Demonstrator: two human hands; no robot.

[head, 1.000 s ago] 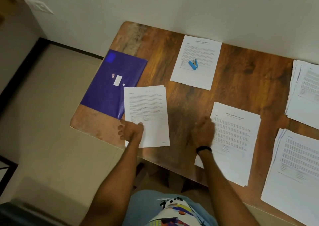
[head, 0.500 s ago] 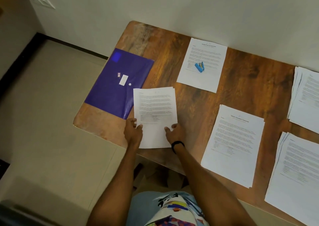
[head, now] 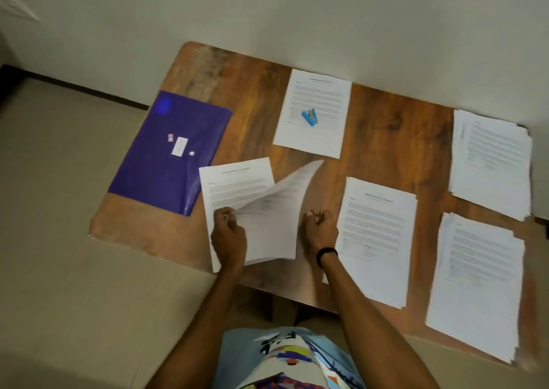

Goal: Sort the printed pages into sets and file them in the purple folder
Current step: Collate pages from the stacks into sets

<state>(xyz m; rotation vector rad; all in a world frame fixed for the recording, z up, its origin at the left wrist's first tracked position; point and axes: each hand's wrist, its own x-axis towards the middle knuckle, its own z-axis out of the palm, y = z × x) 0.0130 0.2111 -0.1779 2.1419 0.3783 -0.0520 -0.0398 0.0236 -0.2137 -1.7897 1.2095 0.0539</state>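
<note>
Centrally, the left hand point(head: 228, 237) pinches the lifted, blurred top sheets point(head: 279, 210) of a page set point(head: 237, 180) that overlaps the lower right corner of the purple folder point(head: 166, 156), left of centre on the tabletop point(head: 386, 139). Just right of it, the right hand point(head: 320, 229) is curled, holding nothing.

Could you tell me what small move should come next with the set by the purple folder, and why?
Probably lower the lifted sheet onto its set and square the edges: the left hand pinches it mid-air, the right hand is curled beside it, and the purple folder lies closed.
</note>
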